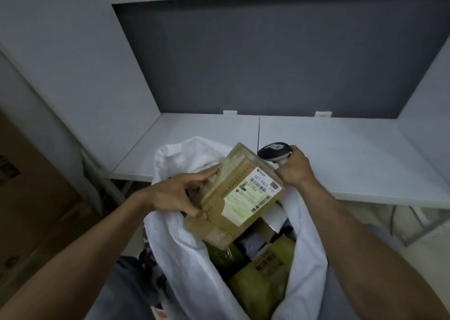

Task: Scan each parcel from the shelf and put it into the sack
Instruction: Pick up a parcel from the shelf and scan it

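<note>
Cardboard parcel point(233, 195), label point(253, 195) facing up, tilted above open white sack point(185, 246) | left hand point(175, 193) pinches its near edge | right hand point(295, 171) grips scanner point(274, 150) beside far corner | likely best: aim scanner squarely at label, then lower parcel gently | shelf point(341, 154) behind

Wears blue-grey, denim-like trousers point(126, 288); shows both forearms point(365, 234) bare behind left hand point(175, 194) and right hand point(295, 171).
</note>
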